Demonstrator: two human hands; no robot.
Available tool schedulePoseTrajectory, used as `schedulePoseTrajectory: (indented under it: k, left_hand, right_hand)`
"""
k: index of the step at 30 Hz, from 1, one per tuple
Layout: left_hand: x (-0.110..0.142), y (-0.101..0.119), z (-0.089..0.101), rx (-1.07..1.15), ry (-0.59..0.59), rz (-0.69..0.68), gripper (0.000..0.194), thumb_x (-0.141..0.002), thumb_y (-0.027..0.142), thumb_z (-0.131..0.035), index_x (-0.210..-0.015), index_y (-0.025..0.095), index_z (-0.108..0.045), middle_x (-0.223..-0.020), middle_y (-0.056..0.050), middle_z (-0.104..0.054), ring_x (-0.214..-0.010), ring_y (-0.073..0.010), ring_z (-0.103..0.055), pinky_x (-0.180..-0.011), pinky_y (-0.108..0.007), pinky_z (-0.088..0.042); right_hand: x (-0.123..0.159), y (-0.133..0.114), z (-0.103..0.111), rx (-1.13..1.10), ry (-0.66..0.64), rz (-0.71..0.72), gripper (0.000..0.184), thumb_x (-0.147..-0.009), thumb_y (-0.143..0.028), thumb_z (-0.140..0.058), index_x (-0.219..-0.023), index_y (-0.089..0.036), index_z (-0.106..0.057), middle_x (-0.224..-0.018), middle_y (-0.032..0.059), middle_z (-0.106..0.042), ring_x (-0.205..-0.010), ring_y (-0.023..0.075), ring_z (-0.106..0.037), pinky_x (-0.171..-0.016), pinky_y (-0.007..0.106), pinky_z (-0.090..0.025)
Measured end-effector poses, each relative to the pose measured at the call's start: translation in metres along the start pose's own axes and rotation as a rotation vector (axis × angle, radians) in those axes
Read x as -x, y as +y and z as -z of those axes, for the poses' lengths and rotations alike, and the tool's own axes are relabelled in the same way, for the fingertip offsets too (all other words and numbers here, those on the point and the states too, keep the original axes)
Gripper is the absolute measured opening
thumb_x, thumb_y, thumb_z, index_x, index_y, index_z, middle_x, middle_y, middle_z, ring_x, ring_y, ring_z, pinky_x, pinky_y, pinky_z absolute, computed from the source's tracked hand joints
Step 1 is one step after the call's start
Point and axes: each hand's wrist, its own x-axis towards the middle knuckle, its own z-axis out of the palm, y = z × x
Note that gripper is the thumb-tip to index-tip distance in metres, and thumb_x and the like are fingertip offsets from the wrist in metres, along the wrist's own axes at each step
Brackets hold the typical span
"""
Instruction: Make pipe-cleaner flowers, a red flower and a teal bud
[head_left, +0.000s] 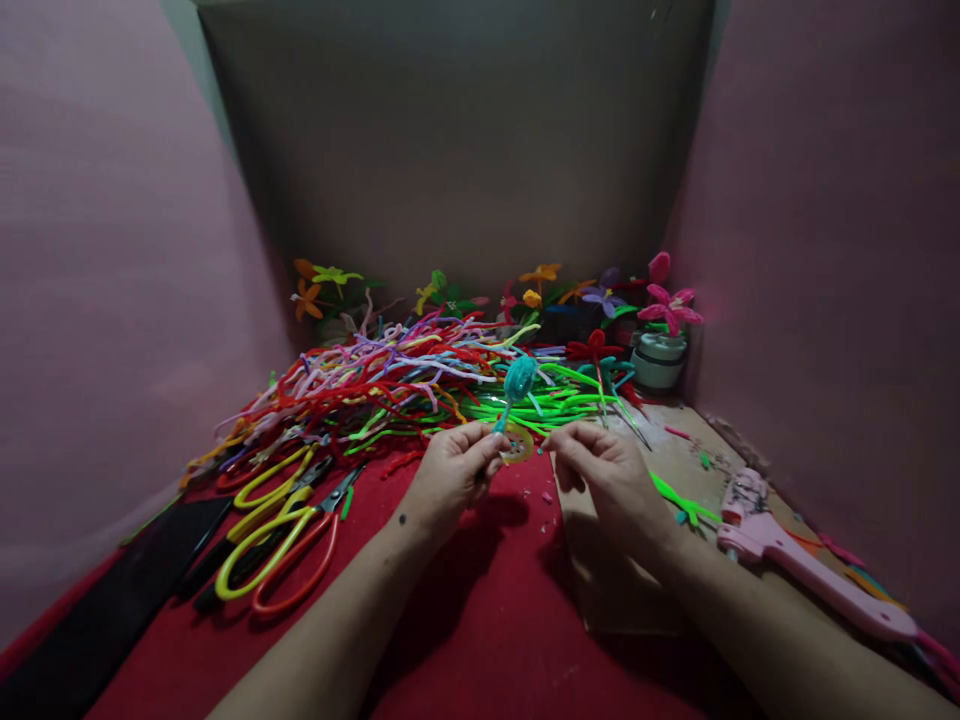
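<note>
In the middle of the head view, my left hand [459,465] pinches the stem of a teal pipe-cleaner bud [520,380], which points up and away from me. Just to the right is my right hand [600,465], apart from the bud, its thumb and fingertips pressed together. A tiny dark speck shows at those fingertips, too small to name. Behind and between the hands lies a yellowish clear ring [519,444], perhaps a tape roll. Green pipe cleaners [555,405] are spread just beyond it.
A heap of coloured pipe cleaners [390,365] lies behind, with pipe-cleaner flowers [671,308] along the back wall. Yellow-handled scissors [262,550] and red-handled scissors [300,585] lie left on the red cloth [480,640]. A pink glue gun [810,570] rests right, beside cardboard [622,590].
</note>
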Motion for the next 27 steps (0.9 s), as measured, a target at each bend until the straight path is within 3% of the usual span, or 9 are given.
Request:
schedulePoseTrajectory:
  k: [3, 8, 12, 16, 21, 27]
  left_hand:
    - [0.001, 0.0, 0.0, 0.011, -0.079, 0.038, 0.025, -0.072, 0.038, -0.063, -0.074, 0.013, -0.059, -0.046, 0.007, -0.044, -0.031, -0.0013, -0.028, -0.032, -0.015, -0.019]
    - [0.005, -0.003, -0.003, -0.051, -0.195, 0.069, 0.029, -0.074, 0.04, -0.061, -0.063, 0.015, -0.052, -0.045, 0.007, -0.042, -0.032, -0.002, -0.028, -0.033, -0.016, -0.019]
    - [0.006, -0.005, -0.004, -0.105, -0.242, 0.097, 0.03, -0.076, 0.04, -0.059, -0.062, 0.015, -0.051, -0.044, 0.007, -0.041, -0.032, -0.002, -0.027, -0.034, -0.017, -0.018]
    - [0.007, -0.002, -0.004, -0.079, -0.258, 0.132, 0.029, -0.074, 0.04, -0.061, -0.063, 0.014, -0.052, -0.044, 0.006, -0.041, -0.032, -0.0018, -0.025, -0.034, -0.017, -0.016]
    - [0.006, 0.002, -0.002, 0.049, -0.309, 0.236, 0.023, -0.075, 0.036, -0.062, -0.073, 0.013, -0.057, -0.045, 0.007, -0.041, -0.032, -0.0004, -0.023, -0.033, -0.015, -0.013]
    - [0.005, -0.004, 0.001, 0.189, -0.354, 0.294, 0.016, -0.08, 0.029, -0.058, -0.076, 0.014, -0.056, -0.046, 0.008, -0.039, -0.03, 0.0003, -0.022, -0.031, -0.013, -0.015]
  right_hand:
    - [-0.009, 0.0, 0.002, 0.006, 0.156, 0.063, 0.01, -0.072, -0.027, -0.067, -0.069, -0.018, -0.065, -0.063, -0.0013, -0.059, -0.059, 0.0114, -0.049, -0.059, 0.025, -0.037]
    - [-0.008, 0.005, -0.002, -0.086, 0.001, -0.048, 0.021, -0.064, -0.026, -0.072, -0.083, -0.017, -0.068, -0.084, 0.003, -0.065, -0.08, 0.0173, -0.057, -0.075, 0.031, -0.042]
    - [-0.005, 0.009, -0.004, -0.276, -0.155, -0.151, 0.018, -0.067, -0.03, -0.07, -0.076, -0.015, -0.066, -0.076, 0.0026, -0.063, -0.073, 0.0157, -0.057, -0.072, 0.031, -0.043]
    - [-0.005, 0.011, -0.002, -0.344, -0.258, -0.149, 0.021, -0.071, -0.033, -0.067, -0.07, -0.013, -0.063, -0.067, 0.0008, -0.059, -0.064, 0.012, -0.054, -0.065, 0.026, -0.042]
    - [-0.004, 0.01, -0.005, -0.388, -0.266, -0.186, 0.019, -0.074, -0.032, -0.065, -0.07, -0.015, -0.059, -0.059, -0.0027, -0.054, -0.05, 0.0067, -0.042, -0.05, 0.021, -0.032]
    - [-0.004, 0.008, -0.008, -0.293, -0.212, -0.145, 0.013, -0.077, -0.025, -0.059, -0.067, -0.016, -0.059, -0.061, -0.0026, -0.054, -0.053, 0.0078, -0.042, -0.051, 0.021, -0.032]
